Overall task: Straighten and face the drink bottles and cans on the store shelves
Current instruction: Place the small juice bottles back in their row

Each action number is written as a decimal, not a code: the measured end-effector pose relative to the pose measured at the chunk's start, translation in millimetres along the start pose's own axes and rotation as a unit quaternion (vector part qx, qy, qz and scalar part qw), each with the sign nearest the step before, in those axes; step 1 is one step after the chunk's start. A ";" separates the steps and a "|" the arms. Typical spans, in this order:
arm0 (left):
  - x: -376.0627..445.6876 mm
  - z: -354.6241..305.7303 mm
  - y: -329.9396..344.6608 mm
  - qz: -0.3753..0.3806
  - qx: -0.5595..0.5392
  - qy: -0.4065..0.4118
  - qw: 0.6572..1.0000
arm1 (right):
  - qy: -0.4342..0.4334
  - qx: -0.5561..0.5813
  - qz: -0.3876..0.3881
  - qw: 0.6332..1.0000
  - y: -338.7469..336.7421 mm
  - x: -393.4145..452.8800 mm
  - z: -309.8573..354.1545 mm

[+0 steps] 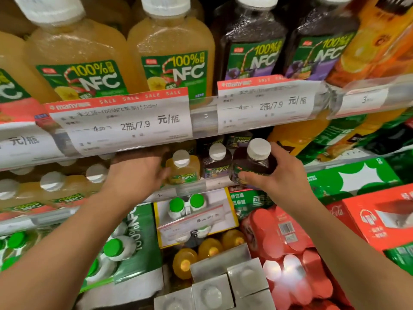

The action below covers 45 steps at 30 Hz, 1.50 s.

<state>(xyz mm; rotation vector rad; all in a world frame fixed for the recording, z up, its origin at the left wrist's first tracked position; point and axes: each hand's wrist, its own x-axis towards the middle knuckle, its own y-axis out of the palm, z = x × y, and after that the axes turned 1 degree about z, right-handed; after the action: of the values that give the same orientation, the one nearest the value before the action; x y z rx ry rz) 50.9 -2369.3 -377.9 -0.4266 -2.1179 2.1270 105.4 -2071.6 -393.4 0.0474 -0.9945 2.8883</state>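
1. Our right hand (281, 175) grips the dark bottle (252, 163) at the shelf edge, tilted, likely to turn its label forward.
2. Left of it, our left hand (138, 173) steadies the yellow bottle (184, 170); we cannot tell its grip.

Top shelf (205, 118): yellow juice bottles (172, 52) left, dark juice bottles (250, 48) right. Middle shelf (190, 189): small yellow bottle (183, 168) beside small dark bottle (215, 164).

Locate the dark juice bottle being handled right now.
In the head view, the dark juice bottle sits right of centre on the middle shelf, gripped by the right hand, just right of another dark bottle.
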 end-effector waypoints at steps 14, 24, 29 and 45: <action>25.1 -40.5 -7.8 0.112 0.000 -0.026 0.993 | 0.011 -0.096 0.003 0.995 -14.3 37.7 -26.9; 68.0 -101.2 23.1 0.036 -0.033 0.053 0.997 | -0.020 -0.148 0.071 0.986 -1.1 61.6 -31.7; 72.2 -103.1 22.9 0.019 -0.038 0.053 0.998 | 0.028 -0.112 0.115 0.987 5.3 69.4 -50.8; 65.4 -109.2 28.5 -0.028 -0.094 0.019 0.995 | -0.009 -0.142 0.077 0.987 12.0 68.2 -59.6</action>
<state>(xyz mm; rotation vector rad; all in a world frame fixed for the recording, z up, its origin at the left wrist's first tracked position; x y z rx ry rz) 21.8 -2247.0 -412.7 -0.4168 -2.2878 1.8829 36.4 -2039.4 -443.8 -0.0239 -1.4629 2.8491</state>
